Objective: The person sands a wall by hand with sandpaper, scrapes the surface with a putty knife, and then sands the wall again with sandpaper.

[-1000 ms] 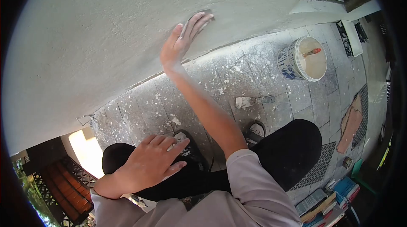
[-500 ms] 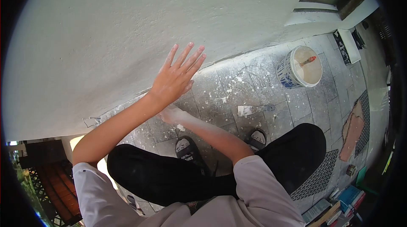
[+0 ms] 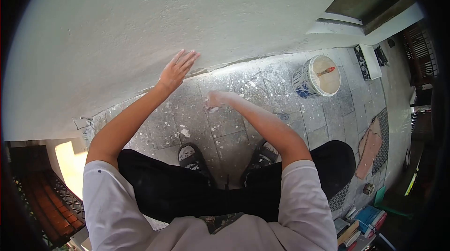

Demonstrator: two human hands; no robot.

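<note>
My left hand (image 3: 177, 70) is open, its whitened fingers stretched out at the pale plastered wall (image 3: 122, 30), near the wall's foot. Above the paving, my right hand (image 3: 218, 101) has its fingers curled; something small and whitish shows at them, too unclear to name. White dust coats my right forearm. Beyond that forearm only the grey handle of a scraper (image 3: 283, 116) shows on the white-spattered floor tiles (image 3: 229, 131).
A white bucket (image 3: 311, 80) holding pale material and a red-tipped tool stands by the wall at right. Farther right are a white tray (image 3: 370, 61), a pinkish board (image 3: 368, 155) and a small can (image 3: 369, 188). A wooden bench (image 3: 49, 199) is at lower left.
My hands have moved apart: the left away to the left at the wall, the right out from beneath it, farther forward over the floor. The view has shifted, and my right forearm now covers the scraper's blade.
</note>
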